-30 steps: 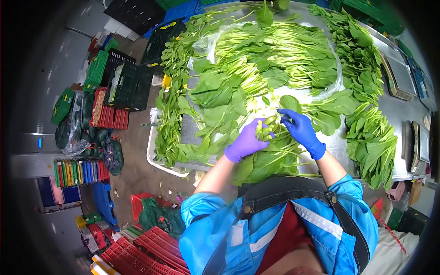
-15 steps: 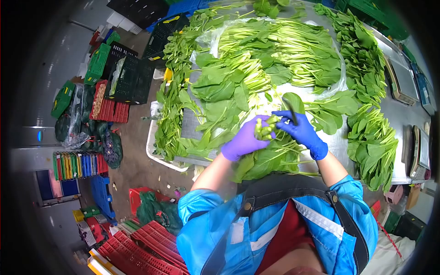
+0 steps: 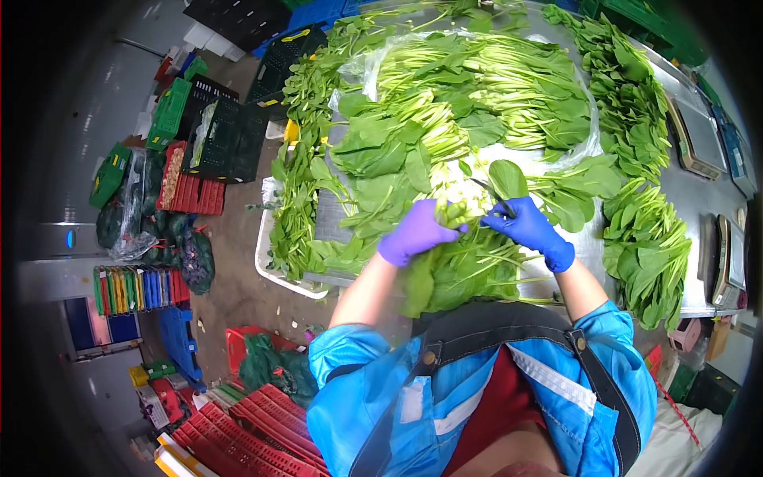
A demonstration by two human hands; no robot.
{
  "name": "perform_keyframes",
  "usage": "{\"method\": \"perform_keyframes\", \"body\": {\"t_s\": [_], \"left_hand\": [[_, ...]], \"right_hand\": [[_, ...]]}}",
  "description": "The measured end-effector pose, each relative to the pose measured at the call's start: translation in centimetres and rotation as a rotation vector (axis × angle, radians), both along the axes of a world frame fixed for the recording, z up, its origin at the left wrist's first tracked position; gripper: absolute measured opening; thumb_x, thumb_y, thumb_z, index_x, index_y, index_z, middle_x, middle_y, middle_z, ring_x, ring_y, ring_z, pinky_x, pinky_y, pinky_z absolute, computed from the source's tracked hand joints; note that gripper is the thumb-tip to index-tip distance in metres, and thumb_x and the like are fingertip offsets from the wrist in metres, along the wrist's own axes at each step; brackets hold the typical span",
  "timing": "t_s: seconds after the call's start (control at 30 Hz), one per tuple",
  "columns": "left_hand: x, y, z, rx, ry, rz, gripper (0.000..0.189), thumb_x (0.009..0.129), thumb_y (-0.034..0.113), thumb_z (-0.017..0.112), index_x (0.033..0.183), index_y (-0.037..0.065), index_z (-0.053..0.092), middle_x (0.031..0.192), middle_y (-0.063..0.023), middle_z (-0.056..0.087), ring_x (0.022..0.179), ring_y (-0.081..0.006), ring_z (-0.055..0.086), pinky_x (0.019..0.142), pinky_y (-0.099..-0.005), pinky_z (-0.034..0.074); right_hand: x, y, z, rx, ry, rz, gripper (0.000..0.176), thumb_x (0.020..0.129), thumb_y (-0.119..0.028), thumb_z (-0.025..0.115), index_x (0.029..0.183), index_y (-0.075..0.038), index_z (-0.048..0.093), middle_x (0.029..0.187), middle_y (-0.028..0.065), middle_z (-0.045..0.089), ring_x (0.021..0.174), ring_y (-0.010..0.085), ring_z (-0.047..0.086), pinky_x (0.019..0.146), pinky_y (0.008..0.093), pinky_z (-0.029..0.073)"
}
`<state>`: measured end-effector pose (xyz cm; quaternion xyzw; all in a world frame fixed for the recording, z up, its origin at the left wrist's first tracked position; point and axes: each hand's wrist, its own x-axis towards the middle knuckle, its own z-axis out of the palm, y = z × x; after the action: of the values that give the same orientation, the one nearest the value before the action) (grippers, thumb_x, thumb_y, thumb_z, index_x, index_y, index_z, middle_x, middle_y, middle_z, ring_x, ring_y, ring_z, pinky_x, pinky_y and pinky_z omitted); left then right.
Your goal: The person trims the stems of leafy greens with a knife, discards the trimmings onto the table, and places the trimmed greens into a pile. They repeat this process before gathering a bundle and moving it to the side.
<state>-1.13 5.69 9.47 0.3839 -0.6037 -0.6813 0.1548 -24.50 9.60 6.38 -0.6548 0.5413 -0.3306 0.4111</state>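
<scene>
My left hand (image 3: 420, 232), in a purple glove, is closed around a bunch of leafy greens (image 3: 451, 213). The pale stem ends point up and away from me, and blurred leaves hang below the hand. My right hand (image 3: 526, 230), in a blue glove, grips a dark-bladed knife (image 3: 486, 189) just right of the stem ends. Its blade slants up and left over a heap of pale stem trimmings (image 3: 451, 181). Loose greens (image 3: 475, 274) lie beneath both hands, close to my body.
Large piles of greens (image 3: 528, 87) on clear plastic cover the metal table (image 3: 584, 246). More greens (image 3: 644, 246) line its right side, near weighing scales (image 3: 730, 262). Left of the table stand a white tub (image 3: 290, 282), a dark green crate (image 3: 226, 143) and red crates (image 3: 238, 429).
My right hand has lowered slightly, and the knife has swung from nearly upright to slanting left. My left hand has shifted a little left with the greens, turning their stem ends.
</scene>
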Motion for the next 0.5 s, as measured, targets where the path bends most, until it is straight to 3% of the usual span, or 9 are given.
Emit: {"method": "perform_keyframes", "body": {"t_s": [0.03,0.1,0.13,0.17,0.2,0.23,0.3,0.4,0.5], "left_hand": [[0.6,0.1,-0.3,0.142,0.237,0.172,0.042,0.067,-0.004,0.065,0.108,0.001,0.056,0.117,-0.0086,0.053,0.1,-0.0194,0.058,0.086,-0.0331,0.047],[3.0,-1.7,1.0,0.07,0.181,0.194,0.041,0.067,0.0,0.064,0.107,0.001,0.056,0.122,-0.0114,0.051,0.106,-0.0234,0.056,0.09,-0.0362,0.045],[3.9,-2.5,1.8,0.005,0.121,0.212,0.039,0.067,0.003,0.063,0.106,0.0,0.057,0.126,-0.0143,0.049,0.113,-0.0275,0.053,0.094,-0.0393,0.043],[4.3,-3.0,1.8,0.003,0.118,0.217,0.039,0.067,0.003,0.063,0.106,0.0,0.057,0.126,-0.0143,0.049,0.113,-0.0275,0.053,0.094,-0.0393,0.043],[4.7,-3.3,1.8,0.116,0.458,0.333,0.04,0.068,0.005,0.061,0.108,0.0,0.057,0.132,-0.0174,0.045,0.119,-0.0319,0.047,0.099,-0.043,0.04],[4.9,-3.7,1.6,0.231,0.799,0.442,0.041,0.069,0.007,0.059,0.109,-0.001,0.057,0.137,-0.0206,0.04,0.125,-0.0364,0.042,0.103,-0.0466,0.036],[4.8,-4.5,1.2,0.252,0.895,0.487,0.042,0.07,0.008,0.057,0.111,-0.001,0.056,0.14,-0.022,0.036,0.128,-0.0387,0.037,0.106,-0.0486,0.032],[3.4,-5.4,0.9,0.287,0.995,0.484,0.043,0.074,0.008,0.054,0.115,-0.001,0.055,0.142,-0.0237,0.033,0.131,-0.0402,0.033,0.108,-0.0487,0.03],[0.2,-5.3,1.6,0.333,0.771,0.442,0.042,0.077,0.006,0.051,0.117,-0.004,0.053,0.138,-0.0242,0.037,0.129,-0.037,0.036,0.107,-0.0444,0.033]], "right_hand": [[-0.7,0.0,1.6,0.203,-0.016,-0.016,0.029,0.079,-0.03,0.068,0.087,-0.002,0.07,0.069,0.0101,0.065,0.059,0.014,0.059,0.056,0.0295,0.047],[-2.6,-0.3,0.6,0.425,-0.061,-0.067,0.026,0.08,-0.028,0.064,0.083,-0.003,0.07,0.065,0.0085,0.063,0.058,0.0118,0.059,0.052,0.0279,0.046],[-3.5,-0.6,-0.7,0.359,0.168,-0.073,0.029,0.082,-0.03,0.065,0.092,-0.003,0.069,0.081,0.0056,0.068,0.068,0.0141,0.061,0.064,0.027,0.048],[-3.9,-0.2,-2.1,0.077,0.332,-0.137,0.03,0.083,-0.029,0.065,0.098,-0.004,0.068,0.088,0.0059,0.068,0.074,0.0132,0.062,0.067,0.0267,0.048],[-3.6,0.2,-1.9,-0.209,0.49,-0.202,0.032,0.084,-0.028,0.064,0.105,-0.005,0.066,0.096,0.0063,0.068,0.081,0.0124,0.062,0.07,0.0264,0.048],[-3.5,0.0,-1.6,-0.21,0.486,-0.202,0.032,0.084,-0.028,0.064,0.105,-0.005,0.066,0.096,0.0063,0.068,0.081,0.0124,0.062,0.07,0.0264,0.048],[-3.2,-0.4,-0.1,0.132,-0.061,-0.209,0.035,0.087,-0.024,0.062,0.117,-0.006,0.061,0.109,0.0059,0.065,0.094,0.0133,0.061,0.079,0.0267,0.048],[-2.0,-1.1,2.7,0.129,-0.255,-0.138,0.033,0.089,-0.019,0.059,0.119,-0.004,0.059,0.112,0.005,0.064,0.097,0.0148,0.061,0.084,0.0283,0.046],[-0.6,-2.8,2.3,0.129,-0.443,-0.037,0.044,0.086,-0.021,0.064,0.126,-0.005,0.053,0.107,0.0087,0.063,0.095,0.0141,0.059,0.085,0.0277,0.047]]}}
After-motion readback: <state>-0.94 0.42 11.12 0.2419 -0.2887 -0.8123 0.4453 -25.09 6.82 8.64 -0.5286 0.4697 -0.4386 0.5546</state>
